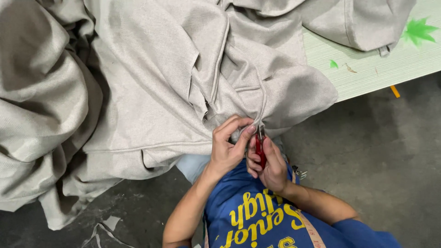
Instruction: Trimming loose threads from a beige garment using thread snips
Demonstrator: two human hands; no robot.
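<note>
Two hands meet at the lower centre of the frame: the left hand (pixel 226 149) pinches a seam edge of the beige-grey fabric (pixel 151 78), and the right hand (pixel 268 166) is closed round small red thread snips (pixel 260 149), blades at the cloth. Seemingly loose threads are being trimmed (a steady, taut hold matters). Upper right, the pale green table (pixel 367 69) carries green leaf-shaped marks (pixel 418 31).

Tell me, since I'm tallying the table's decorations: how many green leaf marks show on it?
2: a large green leaf near the table's top right corner, and a small green leaf lower left of it. The grey fabric may hide more.
</note>
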